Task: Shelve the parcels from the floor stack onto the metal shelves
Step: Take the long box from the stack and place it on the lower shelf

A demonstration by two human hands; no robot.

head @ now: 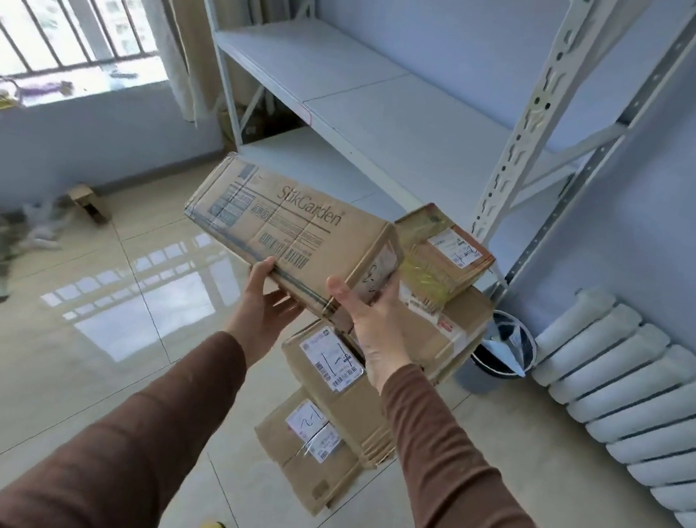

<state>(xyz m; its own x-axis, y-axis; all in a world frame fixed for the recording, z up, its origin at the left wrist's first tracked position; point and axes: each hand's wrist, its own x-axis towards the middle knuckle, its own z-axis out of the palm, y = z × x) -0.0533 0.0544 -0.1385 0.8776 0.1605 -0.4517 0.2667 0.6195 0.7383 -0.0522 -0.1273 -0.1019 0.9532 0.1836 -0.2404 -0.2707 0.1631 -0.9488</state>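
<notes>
Both hands, left (268, 297) and right (368, 311), gripping long parcel (292, 233), seemingly clear of floor stack (332, 396)

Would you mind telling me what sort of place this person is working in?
Probably a spare room in a flat, used as a small parcel store. A bare metal shelving unit stands against the wall, labelled cardboard parcels are stacked on the tiled floor, and a household radiator and a barred window suggest a home.
</notes>
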